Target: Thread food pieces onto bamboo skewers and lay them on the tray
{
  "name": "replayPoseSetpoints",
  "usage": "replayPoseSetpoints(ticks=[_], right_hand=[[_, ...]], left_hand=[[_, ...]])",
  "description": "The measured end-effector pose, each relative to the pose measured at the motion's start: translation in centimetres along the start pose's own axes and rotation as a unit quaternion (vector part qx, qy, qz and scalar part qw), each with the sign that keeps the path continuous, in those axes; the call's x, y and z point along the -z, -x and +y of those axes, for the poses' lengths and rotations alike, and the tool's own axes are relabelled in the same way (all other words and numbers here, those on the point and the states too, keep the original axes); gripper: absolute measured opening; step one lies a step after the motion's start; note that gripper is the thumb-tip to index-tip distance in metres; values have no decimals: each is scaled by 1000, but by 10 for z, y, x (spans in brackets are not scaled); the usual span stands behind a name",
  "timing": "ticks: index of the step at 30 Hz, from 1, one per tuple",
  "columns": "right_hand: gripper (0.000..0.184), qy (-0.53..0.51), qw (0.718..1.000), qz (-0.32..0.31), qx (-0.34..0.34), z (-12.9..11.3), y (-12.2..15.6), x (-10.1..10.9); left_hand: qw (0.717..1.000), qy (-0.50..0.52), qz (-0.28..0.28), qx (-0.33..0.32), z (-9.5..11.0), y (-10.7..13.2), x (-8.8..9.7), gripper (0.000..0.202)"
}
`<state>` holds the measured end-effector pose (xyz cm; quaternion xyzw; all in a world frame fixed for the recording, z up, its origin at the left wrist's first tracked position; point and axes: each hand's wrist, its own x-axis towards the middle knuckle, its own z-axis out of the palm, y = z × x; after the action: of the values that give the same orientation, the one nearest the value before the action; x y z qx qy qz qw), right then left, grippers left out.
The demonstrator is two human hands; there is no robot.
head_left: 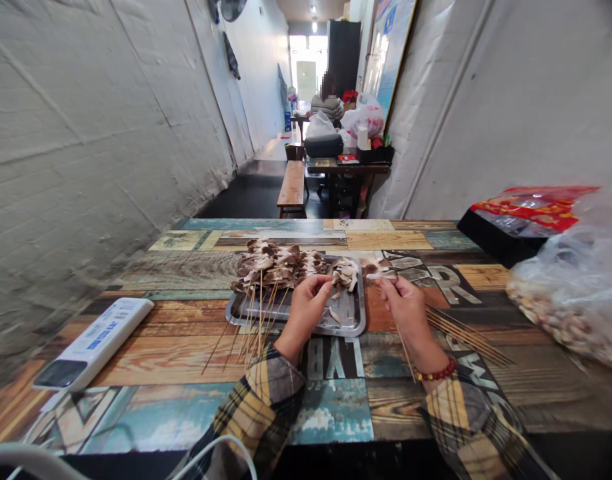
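My right hand (409,317) is closed around a thin bamboo skewer (405,353), whose lower end runs down past the wrist. Grey-brown oyster mushroom pieces (379,269) are bunched at its upper end. My left hand (306,310) hovers over the metal tray (361,325), thumb and forefinger pinched together; whatever may be between them is hidden. Loose mushroom pieces (345,273) lie in the tray's right part, just beyond the left fingertips. Filled mushroom skewers (273,263) are heaped on the left side, their bare sticks pointing toward me.
Bare skewers (466,337) lie right of my right hand. A clear bag of mushrooms (561,300) and a black box (501,237) stand farther right. A white device (96,343) lies at left, above a white cable (221,443). Beyond the table are a bench (292,183) and a seated person (327,103).
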<state>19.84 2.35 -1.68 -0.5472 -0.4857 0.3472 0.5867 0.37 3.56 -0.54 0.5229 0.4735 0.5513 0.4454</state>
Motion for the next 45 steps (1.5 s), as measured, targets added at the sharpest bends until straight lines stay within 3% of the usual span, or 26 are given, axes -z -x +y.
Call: replayPoseSetpoints(ticks=[4, 10, 13, 16, 18, 20, 22, 24, 27, 32, 39, 45], right_hand=[[40, -7, 1000, -11, -7, 3, -2, -3], [38, 7, 999, -35, 4, 2, 0, -5], [39, 26, 998, -47, 13, 1, 1, -6], [40, 30, 998, -51, 18, 1, 2, -7], [40, 25, 998, -48, 19, 2, 2, -7], [40, 16, 999, -46, 15, 1, 3, -9], [40, 0, 999, -54, 4, 0, 4, -11], [40, -15, 997, -70, -3, -2, 6, -13], [38, -29, 994, -106, 2, -4, 10, -15], [36, -26, 985, -173, -4, -3, 18, -11], [38, -11, 973, -227, -35, -2, 23, -8], [38, 23, 970, -240, -20, -8, 27, -8]], left_hand=[[977, -189, -20, -96, -7, -3, 1, 8], [880, -457, -72, -112, -7, 0, -9, 12], [844, -522, -77, -102, -4, 2, -17, 15], [843, -525, -74, -91, -6, 0, -21, 8], [869, -481, -67, -94, -9, -4, -20, 5], [916, -386, -54, -95, -12, -8, -15, 8], [967, -244, -30, -67, -13, -10, -9, 12], [996, -85, -29, -11, -12, -11, -3, 18], [992, 97, -43, 74, -7, -7, 2, 27], [957, 249, -24, 146, 7, -1, 4, 38], [938, 316, -34, 140, 13, -2, 9, 39], [948, 288, -11, 137, 10, -2, 5, 42]])
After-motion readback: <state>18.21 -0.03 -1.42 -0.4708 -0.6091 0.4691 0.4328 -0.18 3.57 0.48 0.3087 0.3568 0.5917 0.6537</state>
